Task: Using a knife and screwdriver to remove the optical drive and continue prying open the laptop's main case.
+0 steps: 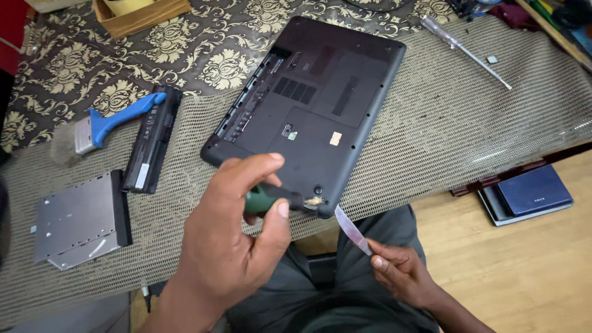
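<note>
A beige woven mesh mat (468, 117) covered the table under my hands, with wooden floor (524, 265) beyond my right. My left hand (237, 237) gripped a green-handled screwdriver (266, 198) against the near corner of the upturned black laptop (314, 105). My right hand (401, 271) pinched a thin metal pry blade (351, 229) wedged there. Left of my fingers lay a black battery bar (151, 140), a blue-handled brush (111, 123) and a grey optical drive (80, 219).
</note>
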